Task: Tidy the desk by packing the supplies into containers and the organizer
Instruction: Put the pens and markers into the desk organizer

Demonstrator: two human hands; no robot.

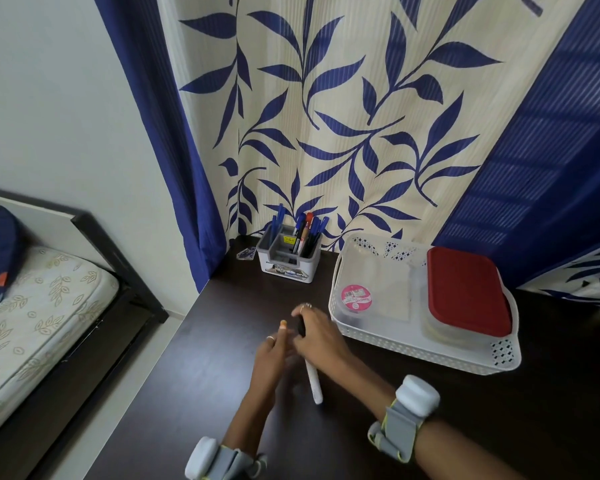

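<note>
Dark desk (201, 375), organizer (289, 261), white basket (426, 355)

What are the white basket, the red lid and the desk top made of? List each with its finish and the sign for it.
White basket: looks like moulded plastic, matte, judging by the regular perforated lattice in its walls.
Red lid: probably plastic, smooth with a soft sheen, rounded moulded corners.
Desk top: seemingly dark laminate or veneered board; semi-gloss, with faint reflections and no clear grain visible.
</note>
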